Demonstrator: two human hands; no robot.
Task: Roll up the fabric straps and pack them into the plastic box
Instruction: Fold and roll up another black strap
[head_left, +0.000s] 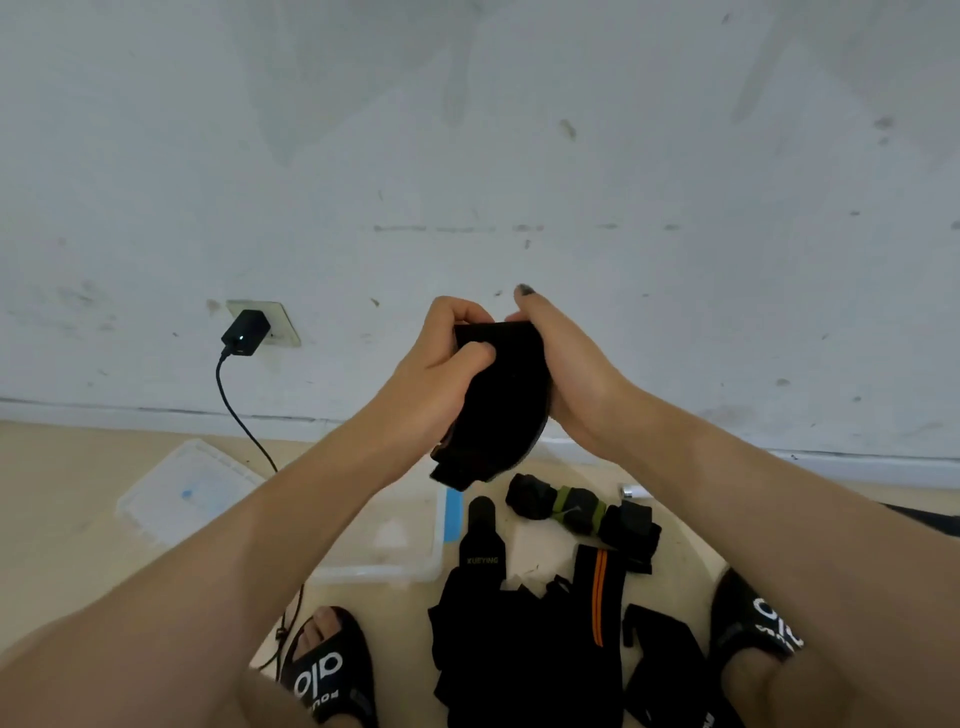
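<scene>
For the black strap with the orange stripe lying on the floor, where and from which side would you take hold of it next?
Grip the orange-striped strap at its far end, the squared end nearest the green-banded rolled bundle. That end lies flat and exposed, while the near end disappears into the black strap pile. Come from above, probably with the right hand, once it lets go of the black strap that both hands now hold.
</scene>
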